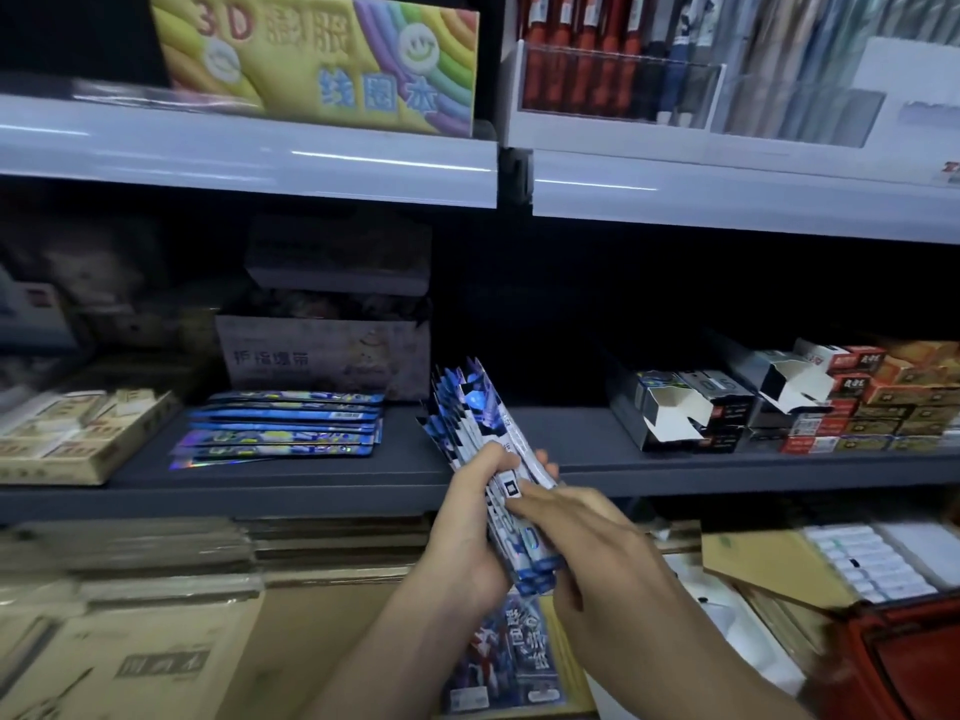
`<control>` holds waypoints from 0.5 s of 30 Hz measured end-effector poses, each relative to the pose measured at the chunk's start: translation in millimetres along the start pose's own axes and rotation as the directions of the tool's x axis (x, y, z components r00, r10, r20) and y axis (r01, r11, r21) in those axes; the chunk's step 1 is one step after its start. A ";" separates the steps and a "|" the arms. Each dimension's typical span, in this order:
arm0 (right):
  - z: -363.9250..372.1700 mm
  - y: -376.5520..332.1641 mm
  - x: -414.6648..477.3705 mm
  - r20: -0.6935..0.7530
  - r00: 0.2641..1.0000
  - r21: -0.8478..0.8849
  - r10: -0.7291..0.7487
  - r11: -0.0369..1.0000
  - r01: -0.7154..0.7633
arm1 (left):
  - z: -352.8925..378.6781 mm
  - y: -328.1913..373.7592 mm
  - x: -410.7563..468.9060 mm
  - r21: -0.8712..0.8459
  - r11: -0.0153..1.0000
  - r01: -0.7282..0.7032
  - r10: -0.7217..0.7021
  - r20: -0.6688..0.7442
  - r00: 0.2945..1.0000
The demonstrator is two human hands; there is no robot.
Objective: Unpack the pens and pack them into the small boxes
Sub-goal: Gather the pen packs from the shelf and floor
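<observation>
Several tan boxes (67,433) sat at the left end of the grey shelf (571,444). Just right of them lay a flat stack of blue packs (283,423), with a pale carton (322,356) standing behind it. Right of the stack, in front of the shelf, a person held a bundle of pen packs (478,413) up in the air, tilted so that its top fanned up and to the left. The left hand (467,527) gripped the bundle's left side, fingers curled round it. The right hand (587,548) came in from the right, its fingers closed on the front packs about halfway down. Under the hands another printed pack (504,657) lay on the cardboard below. Further right on the shelf stood dark small boxes (675,413), two of them with white end flaps hanging open toward the front, well apart from the bundle. Past those were stacked red boxes (893,402), right against the dark ones. At the bottom right corner sat a red basket (904,662), too blurred to make out more.
</observation>
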State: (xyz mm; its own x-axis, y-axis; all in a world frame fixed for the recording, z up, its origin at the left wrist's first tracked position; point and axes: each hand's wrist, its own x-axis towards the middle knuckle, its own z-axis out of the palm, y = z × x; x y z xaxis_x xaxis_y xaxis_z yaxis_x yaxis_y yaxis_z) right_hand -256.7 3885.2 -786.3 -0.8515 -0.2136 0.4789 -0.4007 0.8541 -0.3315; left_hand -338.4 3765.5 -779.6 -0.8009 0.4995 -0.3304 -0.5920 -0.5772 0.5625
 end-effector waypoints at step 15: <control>-6.2 4.7 76.2 0.084 0.862 0.758 0.499 0.530 -0.380 | 13.6 2.9 37.5 0.690 0.447 -0.569 0.663 0.171 0.729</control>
State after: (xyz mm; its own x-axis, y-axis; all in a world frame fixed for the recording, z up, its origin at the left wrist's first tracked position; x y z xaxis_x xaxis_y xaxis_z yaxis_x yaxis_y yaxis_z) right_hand -321.4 3875.8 -746.3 -0.9627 0.2025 0.1795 -0.1448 0.1747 -0.9739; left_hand -369.0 3791.3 -780.1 -0.9608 0.0918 0.2616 0.2529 -0.0965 0.9627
